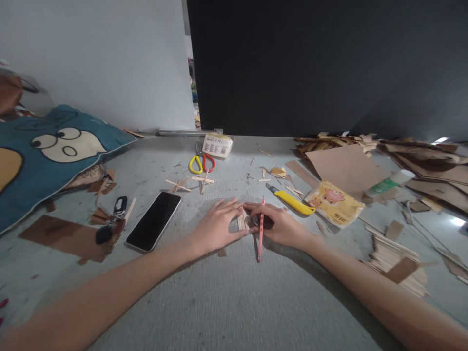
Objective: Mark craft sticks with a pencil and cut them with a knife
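Note:
My left hand [216,225] is curved around a small piece made of pale craft sticks [242,221], fingers at its far end and thumb at its near end. The piece lies on the grey surface, partly hidden by both hands. On the other side, my right hand [284,226] holds a pink pencil [261,239], its eraser end pointing toward me. The right fingertips also reach the far end of the craft sticks, close to the left fingertips. Two crossed-stick pieces, one left [178,185] and one right [203,180], lie beyond my left hand.
A phone [154,220] and keys [109,226] lie left, near a blue cushion [69,146]. Scissors [202,163] and a white packet [217,146] are ahead. Rightward are a yellow utility knife [292,200], a yellow packet [334,204], a glue stick [389,184] and stacked craft sticks [395,256].

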Tool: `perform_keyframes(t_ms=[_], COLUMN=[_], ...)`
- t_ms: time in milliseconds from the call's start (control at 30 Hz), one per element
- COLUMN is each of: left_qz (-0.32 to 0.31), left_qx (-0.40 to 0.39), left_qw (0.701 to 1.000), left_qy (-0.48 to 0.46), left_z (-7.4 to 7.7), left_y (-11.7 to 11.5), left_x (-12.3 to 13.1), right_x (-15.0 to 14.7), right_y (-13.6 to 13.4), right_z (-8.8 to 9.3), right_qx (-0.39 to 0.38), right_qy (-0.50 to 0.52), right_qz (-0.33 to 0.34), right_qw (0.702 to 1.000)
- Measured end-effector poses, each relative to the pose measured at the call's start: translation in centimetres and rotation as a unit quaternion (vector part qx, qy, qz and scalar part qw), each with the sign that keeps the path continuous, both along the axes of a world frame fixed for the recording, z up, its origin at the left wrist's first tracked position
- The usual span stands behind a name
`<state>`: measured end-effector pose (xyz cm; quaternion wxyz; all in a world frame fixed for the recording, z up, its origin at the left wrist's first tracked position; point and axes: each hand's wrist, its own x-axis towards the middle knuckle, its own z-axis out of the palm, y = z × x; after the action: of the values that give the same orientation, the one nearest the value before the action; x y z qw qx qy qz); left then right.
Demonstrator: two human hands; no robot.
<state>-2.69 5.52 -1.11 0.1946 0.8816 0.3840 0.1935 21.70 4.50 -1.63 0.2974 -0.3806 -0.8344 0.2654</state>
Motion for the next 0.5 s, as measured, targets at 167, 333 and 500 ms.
perform_keyframes(t_ms=[167,333,500], left_qz=[-0.005,-0.007,-0.015], left_qx=[-0.017,-0.005,0.003], left_qw=[1.0,1.0,1.0], left_qy=[-0.006,-0.002,0.006], left_z=[0.2,0.1,0.0], left_y=[0.03,0.06,0.1], left_x=[0.18,0.28,0.23], right_x=[0.15,0.24,0.19], right_y=[0.09,0.2,0.24], right_z=[-0.24,-0.45,-0.27], right_qx=[-0.004,-0.018,-0.005], right_qy=[0.004,0.007,0.01], right_qz=[-0.002,0.002,0.008], right_qw=[1.0,1.0,1.0])
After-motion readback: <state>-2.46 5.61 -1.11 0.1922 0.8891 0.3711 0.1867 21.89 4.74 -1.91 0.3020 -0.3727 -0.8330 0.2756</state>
